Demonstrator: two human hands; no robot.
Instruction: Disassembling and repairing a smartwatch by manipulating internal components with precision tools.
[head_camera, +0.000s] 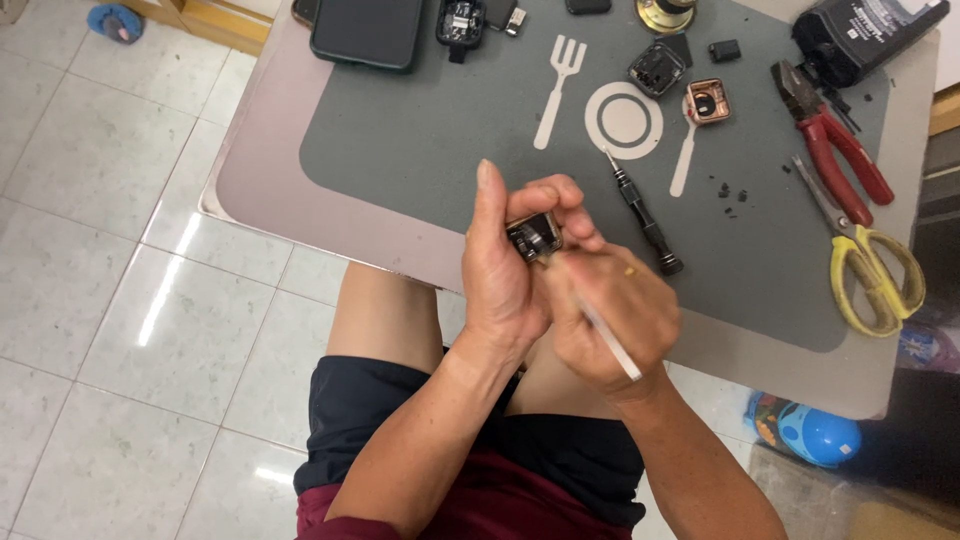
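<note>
At the centre of the frame, above the desk (270, 190) edge, the left hand (505, 270) grip clamps a small, light, likely fragile watch casing (533, 237) by its rigid sides, while the right hand (610, 320) closes on a thin white tool (610, 340).

Grey mat (420, 150), red pliers (835, 150), yellow scissors (880, 280)

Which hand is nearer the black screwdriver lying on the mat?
Right. The right hand sits just below-left of the black screwdriver; the left hand, gripping a small dark casing, is farther left.
</note>
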